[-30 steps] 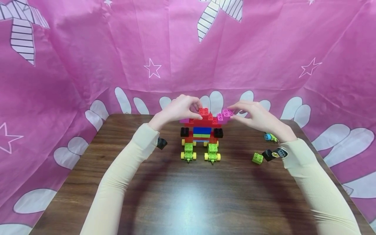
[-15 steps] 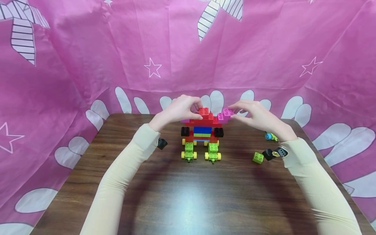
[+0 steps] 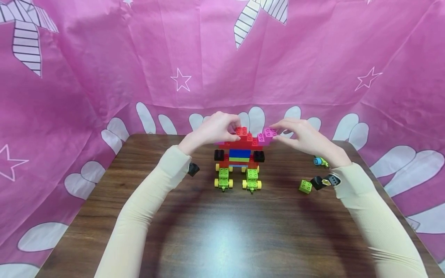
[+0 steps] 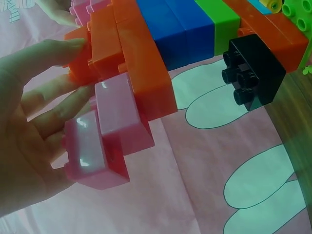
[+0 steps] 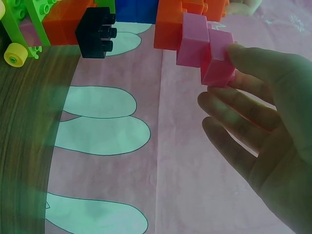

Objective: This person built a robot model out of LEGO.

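Note:
A figure of toy building bricks stands on the table, with blue bricks (image 3: 240, 153) in its middle and lime wheeled pieces (image 3: 223, 179) as feet. My left hand (image 3: 216, 127) pinches the red top brick (image 4: 78, 54), its thumb on the near side. Below those fingers, stepped pink bricks (image 4: 117, 109) form one side arm. On the other side, my right hand (image 3: 301, 135) pinches the outer pink brick (image 5: 218, 57) between thumb and index finger; its other fingers are spread. Black bricks (image 3: 259, 156) jut from both sides lower down.
A loose lime brick (image 3: 305, 187) lies on the wooden table (image 3: 271, 231) at the right. Farther back is a small blue-and-lime piece (image 3: 320, 161), partly near the right forearm. A pink patterned cloth (image 3: 222, 58) hangs behind and around the table.
My left hand and wrist have shifted very slightly to the right. The right hand and the brick figure look the same as before.

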Available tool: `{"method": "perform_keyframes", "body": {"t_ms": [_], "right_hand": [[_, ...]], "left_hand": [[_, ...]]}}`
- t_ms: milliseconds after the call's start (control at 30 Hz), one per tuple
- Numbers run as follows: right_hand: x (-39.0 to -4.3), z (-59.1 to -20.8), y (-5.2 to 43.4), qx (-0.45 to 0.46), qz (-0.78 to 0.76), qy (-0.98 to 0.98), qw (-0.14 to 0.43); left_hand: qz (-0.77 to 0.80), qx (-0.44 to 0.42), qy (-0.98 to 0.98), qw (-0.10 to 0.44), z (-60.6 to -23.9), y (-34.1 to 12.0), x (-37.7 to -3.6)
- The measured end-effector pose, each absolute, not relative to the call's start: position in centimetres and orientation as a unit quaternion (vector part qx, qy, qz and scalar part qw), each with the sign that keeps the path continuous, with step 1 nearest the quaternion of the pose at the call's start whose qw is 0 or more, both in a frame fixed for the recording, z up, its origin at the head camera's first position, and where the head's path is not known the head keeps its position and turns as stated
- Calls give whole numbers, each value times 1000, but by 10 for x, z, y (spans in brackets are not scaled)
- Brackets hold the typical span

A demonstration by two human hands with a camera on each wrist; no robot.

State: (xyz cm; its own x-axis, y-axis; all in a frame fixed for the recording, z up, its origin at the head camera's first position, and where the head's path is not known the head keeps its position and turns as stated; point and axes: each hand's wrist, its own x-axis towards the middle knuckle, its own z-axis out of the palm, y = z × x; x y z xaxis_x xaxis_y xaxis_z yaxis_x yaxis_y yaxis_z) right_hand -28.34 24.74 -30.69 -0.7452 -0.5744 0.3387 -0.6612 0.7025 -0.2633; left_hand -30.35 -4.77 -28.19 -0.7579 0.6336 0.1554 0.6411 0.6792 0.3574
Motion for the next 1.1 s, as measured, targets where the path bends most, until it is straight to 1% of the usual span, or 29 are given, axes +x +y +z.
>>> {"method": "perform_keyframes", "body": {"t_ms": [333,533,800,1100], "right_hand": [[-283,-305,247,339,190,-914,113],[-284,-306,248,340,191,-914,114],[-285,-308,248,334,191,-916,111],[-285,-308,248,337,193,-915,111]], "left_hand": [[-165,-348,-923,15,-278,-44,-302],[-203,-356,-912,-4,-283,-48,-302],[-266,-362,-893,-13,-288,-54,-306],[-269,-354,-895,-17,-288,-53,-306]]}}
